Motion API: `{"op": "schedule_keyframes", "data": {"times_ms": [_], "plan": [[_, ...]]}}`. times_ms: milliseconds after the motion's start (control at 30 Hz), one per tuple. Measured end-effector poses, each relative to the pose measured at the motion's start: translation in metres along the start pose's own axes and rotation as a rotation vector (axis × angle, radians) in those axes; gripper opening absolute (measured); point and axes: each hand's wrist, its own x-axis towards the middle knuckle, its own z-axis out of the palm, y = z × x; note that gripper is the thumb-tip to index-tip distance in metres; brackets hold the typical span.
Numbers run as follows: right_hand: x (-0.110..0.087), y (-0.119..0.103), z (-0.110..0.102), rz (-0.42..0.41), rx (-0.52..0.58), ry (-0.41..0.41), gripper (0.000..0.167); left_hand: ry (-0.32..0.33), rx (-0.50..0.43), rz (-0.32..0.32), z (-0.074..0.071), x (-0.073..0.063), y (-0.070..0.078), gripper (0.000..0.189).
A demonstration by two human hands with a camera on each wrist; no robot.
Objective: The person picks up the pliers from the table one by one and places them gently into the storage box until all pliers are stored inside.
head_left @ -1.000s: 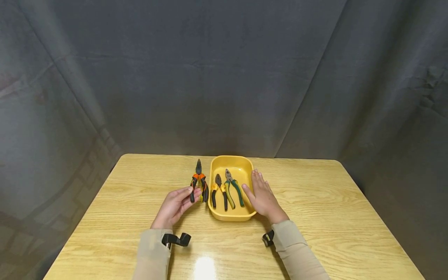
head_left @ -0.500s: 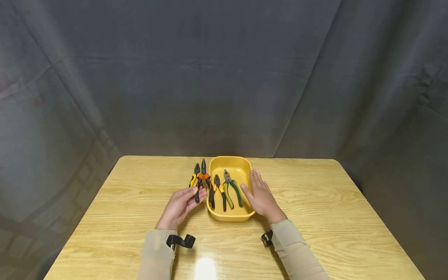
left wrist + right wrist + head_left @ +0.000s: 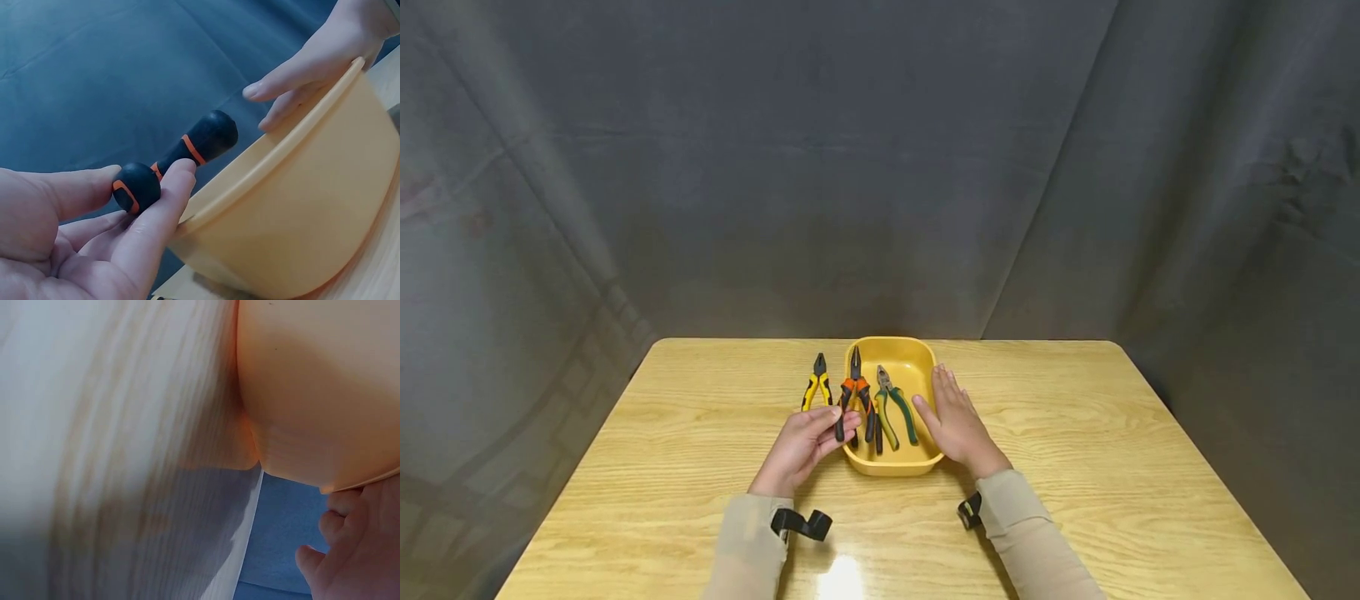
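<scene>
My left hand (image 3: 801,446) pinches one handle of the orange-and-black long-nose pliers (image 3: 855,386) between thumb and fingers. In the left wrist view the pliers' handle ends (image 3: 211,134) stand above the rim of the yellow tray (image 3: 262,172). My right hand (image 3: 961,425) rests with straight fingers against the tray's right rim, its thumb reaching inside. Green-handled pliers (image 3: 895,407) lie in the tray. Beside them another pair with black grips (image 3: 879,433) is mostly hidden behind the held pliers. On the table left of the tray lie yellow-and-black pliers (image 3: 817,385), partly behind my left hand.
The tray stands near the back edge of the wooden table (image 3: 1037,408). A grey cloth (image 3: 850,167) hangs behind and at both sides. Each sleeve carries a black strap mount (image 3: 802,523) at the wrist.
My left hand has carried the orange-and-black pliers rightward, from beside the tray to over its left part. The yellow-and-black pliers have come into sight behind it. The right hand keeps its place.
</scene>
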Motion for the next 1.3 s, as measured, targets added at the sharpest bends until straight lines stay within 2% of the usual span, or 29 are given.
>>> {"op": "schedule_keyframes", "data": {"times_ms": [467, 700, 900, 1000, 1133, 1300], "plan": [[0.001, 0.002, 0.002, -0.001, 0.016, 0.017, 0.073, -0.025, 0.105, 0.039, 0.017, 0.009, 0.002, 0.043], [0.000, 0.002, 0.001, 0.000, 0.008, 0.018, 0.080, 0.018, 0.150, 0.028, 0.028, 0.015, 0.007, 0.040], [0.000, 0.002, 0.001, 0.008, 0.022, 0.028, 0.073, 0.015, 0.187, 0.040, 0.043, 0.022, 0.010, 0.041], [0.000, 0.001, 0.001, 0.013, 0.023, 0.016, 0.074, 0.034, 0.194, 0.045, 0.050, 0.025, 0.009, 0.040], [0.001, 0.001, 0.000, 0.009, 0.015, 0.010, 0.075, 0.053, 0.259, 0.046, 0.059, 0.027, 0.008, 0.038], [0.001, 0.001, 0.001, 0.002, 0.015, 0.036, 0.072, 0.039, 0.309, 0.040, 0.066, 0.029, 0.006, 0.039]]}}
